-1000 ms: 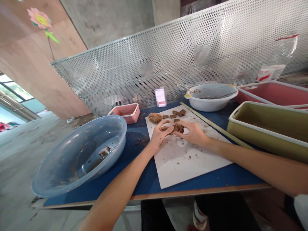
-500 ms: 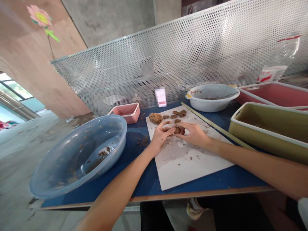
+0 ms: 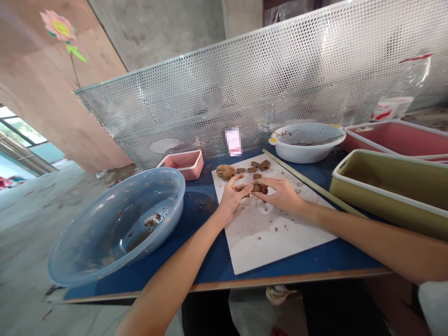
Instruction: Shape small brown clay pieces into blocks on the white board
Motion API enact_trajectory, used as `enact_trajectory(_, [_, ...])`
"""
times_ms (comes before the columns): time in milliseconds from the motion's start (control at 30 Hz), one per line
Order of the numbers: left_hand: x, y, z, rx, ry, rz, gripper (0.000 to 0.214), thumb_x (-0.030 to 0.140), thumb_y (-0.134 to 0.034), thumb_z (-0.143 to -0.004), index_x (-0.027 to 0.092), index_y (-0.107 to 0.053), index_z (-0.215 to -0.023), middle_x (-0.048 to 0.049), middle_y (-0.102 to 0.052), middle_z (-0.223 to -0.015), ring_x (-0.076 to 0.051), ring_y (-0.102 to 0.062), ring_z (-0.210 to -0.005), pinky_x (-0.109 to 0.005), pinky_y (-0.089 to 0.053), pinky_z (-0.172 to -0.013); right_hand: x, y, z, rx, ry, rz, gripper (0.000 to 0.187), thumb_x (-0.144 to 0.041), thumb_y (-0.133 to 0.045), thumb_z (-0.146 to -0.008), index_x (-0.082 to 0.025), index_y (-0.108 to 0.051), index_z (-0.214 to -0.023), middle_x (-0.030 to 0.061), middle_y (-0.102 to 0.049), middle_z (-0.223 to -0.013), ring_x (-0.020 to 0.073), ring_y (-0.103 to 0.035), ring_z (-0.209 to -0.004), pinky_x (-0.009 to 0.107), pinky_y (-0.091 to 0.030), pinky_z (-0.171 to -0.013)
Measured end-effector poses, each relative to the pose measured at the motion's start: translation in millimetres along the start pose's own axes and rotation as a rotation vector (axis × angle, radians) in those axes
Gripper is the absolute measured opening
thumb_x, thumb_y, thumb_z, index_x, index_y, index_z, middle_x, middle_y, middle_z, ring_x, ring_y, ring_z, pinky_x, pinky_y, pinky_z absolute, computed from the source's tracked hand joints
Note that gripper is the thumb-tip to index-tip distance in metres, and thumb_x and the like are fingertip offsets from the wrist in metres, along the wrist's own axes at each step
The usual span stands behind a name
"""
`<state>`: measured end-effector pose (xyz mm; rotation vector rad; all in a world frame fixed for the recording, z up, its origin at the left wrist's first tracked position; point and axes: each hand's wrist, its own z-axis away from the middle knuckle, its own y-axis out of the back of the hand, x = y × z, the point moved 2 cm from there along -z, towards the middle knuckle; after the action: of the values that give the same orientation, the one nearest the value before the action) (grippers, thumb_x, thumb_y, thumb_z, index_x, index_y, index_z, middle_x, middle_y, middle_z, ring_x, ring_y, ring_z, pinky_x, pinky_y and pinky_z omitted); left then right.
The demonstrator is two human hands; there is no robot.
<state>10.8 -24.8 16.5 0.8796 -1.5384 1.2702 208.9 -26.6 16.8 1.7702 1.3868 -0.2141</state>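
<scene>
Over a white board, my left hand and my right hand meet around a brown clay-like piece. Fingers and thumbs of both hands pinch it from either side, and part of it is hidden by them. Just beyond the fingertips lie several small brown blocks, some of them stacked or touching. A larger, rough tan-brown lump rests at the board's far left corner. Brown crumbs are scattered over the board.
A blue basin with a wet brown lump stands left, overhanging the table edge. Behind are a small pink box and a white tub. A pale stick, a green bin and a red bin lie right.
Both hands stay in nearly the same place on the brown piece, with the fingers shifted slightly. The view has moved a little.
</scene>
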Motion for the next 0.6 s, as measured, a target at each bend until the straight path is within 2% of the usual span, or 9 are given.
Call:
enact_trajectory(167, [2.8,0.0,1.6,-0.005,-0.014,-0.028,0.082,0.063,-0.102,-0.073,0.019,-0.064,-0.130,-0.0018,-0.078,-0.090,-0.014,-0.070,-0.070,-0.031,-0.055,-0.077,10.5,-2.2,1.3,0.073,0.013,0.016,0.032,-0.047,-0.077,-0.102,-0.025,-0.083,-0.125,0.0042,-0.077,-0.089,0.0220,-0.070,-0.074,0.037,-0.062,-0.076])
enact_trajectory(300, [1.4,0.7,1.7,-0.049,0.000,-0.035,0.089,0.050,-0.110,-0.066,0.020,-0.063,-0.136,-0.0055,-0.082,-0.099,-0.019,-0.078,-0.083,-0.034,-0.058,-0.084,9.7,-2.5,1.5,0.037,-0.008,-0.026,0.033,-0.050,-0.077,-0.102,-0.027,-0.083,-0.124,0.0039,-0.078,-0.090,0.0217,-0.070,-0.073,0.037,-0.062,-0.075])
enact_trajectory(400, [-1.3,1.2,1.4,-0.081,0.011,-0.044,0.087,0.043,-0.112,-0.064,0.019,-0.066,-0.134,-0.0057,-0.083,-0.096,-0.022,-0.080,-0.087,-0.035,-0.058,-0.088,7.6,-1.8,1.2,-0.003,-0.073,-0.030,0.033,-0.052,-0.076,-0.101,-0.027,-0.082,-0.122,0.0023,-0.077,-0.084,0.0205,-0.069,-0.069,0.035,-0.061,-0.072])
enact_trajectory(600, [-4.4,1.4,1.5,-0.065,0.094,0.014,0.089,0.039,-0.113,-0.061,0.021,-0.065,-0.133,-0.0037,-0.081,-0.092,-0.021,-0.078,-0.077,-0.033,-0.057,-0.077,5.1,-0.6,0.7,-0.125,-0.163,-0.024,0.048,-0.053,-0.082,-0.094,-0.027,-0.076,-0.134,-0.0010,-0.075,-0.076,0.0201,-0.072,-0.069,0.032,-0.061,-0.073])
